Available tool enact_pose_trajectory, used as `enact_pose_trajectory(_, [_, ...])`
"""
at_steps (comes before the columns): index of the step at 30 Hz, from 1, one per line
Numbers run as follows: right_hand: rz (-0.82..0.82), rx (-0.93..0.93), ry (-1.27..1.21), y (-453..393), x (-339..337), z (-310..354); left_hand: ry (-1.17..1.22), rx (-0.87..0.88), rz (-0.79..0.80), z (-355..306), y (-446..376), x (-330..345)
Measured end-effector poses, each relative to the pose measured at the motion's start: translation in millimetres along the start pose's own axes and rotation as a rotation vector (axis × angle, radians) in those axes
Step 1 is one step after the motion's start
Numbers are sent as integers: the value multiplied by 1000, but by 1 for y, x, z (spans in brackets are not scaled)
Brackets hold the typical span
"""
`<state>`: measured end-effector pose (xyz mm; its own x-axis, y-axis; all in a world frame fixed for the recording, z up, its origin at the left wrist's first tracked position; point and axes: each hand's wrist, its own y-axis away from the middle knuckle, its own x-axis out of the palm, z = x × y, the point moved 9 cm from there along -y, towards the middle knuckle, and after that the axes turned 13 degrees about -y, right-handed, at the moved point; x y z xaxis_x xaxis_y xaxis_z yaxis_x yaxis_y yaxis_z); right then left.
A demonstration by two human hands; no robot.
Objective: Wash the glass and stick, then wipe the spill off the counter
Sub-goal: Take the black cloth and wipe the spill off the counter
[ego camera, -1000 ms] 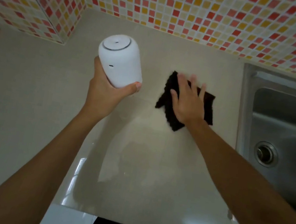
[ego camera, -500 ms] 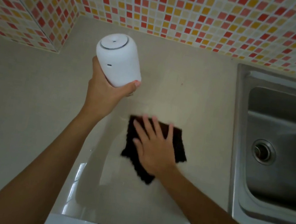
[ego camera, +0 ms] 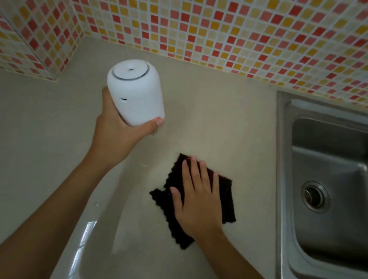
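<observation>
cloth (ego camera: 197, 203) lying on the counter (ego camera: 23, 139) under the right hand (ego camera: 199, 203), canister (ego camera: 134, 95) being held above the counter at the cloth's 11 o'clock, sink (ego camera: 336, 198) sitting at its 3 o'clock, tiled wall (ego camera: 220, 20) standing at 12 o'clock

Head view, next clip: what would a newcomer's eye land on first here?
Probably the white rounded plastic canister that the left hand grips, lifted above the beige counter. Next, the dark, ragged-edged cloth pressed flat under the right hand, left of the stainless steel sink. Behind runs a wall of red, orange and cream mosaic tiles.
</observation>
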<state>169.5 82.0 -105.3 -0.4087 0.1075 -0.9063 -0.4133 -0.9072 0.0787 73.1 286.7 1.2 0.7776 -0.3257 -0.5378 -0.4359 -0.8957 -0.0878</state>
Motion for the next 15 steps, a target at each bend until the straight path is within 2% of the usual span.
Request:
enact_pose_trajectory(4, [-72, 91, 59, -113, -27, -37, -2, 16, -4, 0, 0, 2])
enact_pose_trajectory(6, [-53, 180, 59, -176, -42, -68, 19, 8, -14, 2, 4, 4])
enact_pose_trajectory(8, [-76, 214, 51, -199, -49, -81, 52, -6, -37, 4, 7, 4])
enact_pose_trajectory(12, [-239, 126, -17, -127, -44, -48, 96, -41, -48, 4, 8, 10])
enact_pose_trajectory(15, [-126, 3, -32, -57, -11, -9, 93, -46, -15, 2, 1, 21])
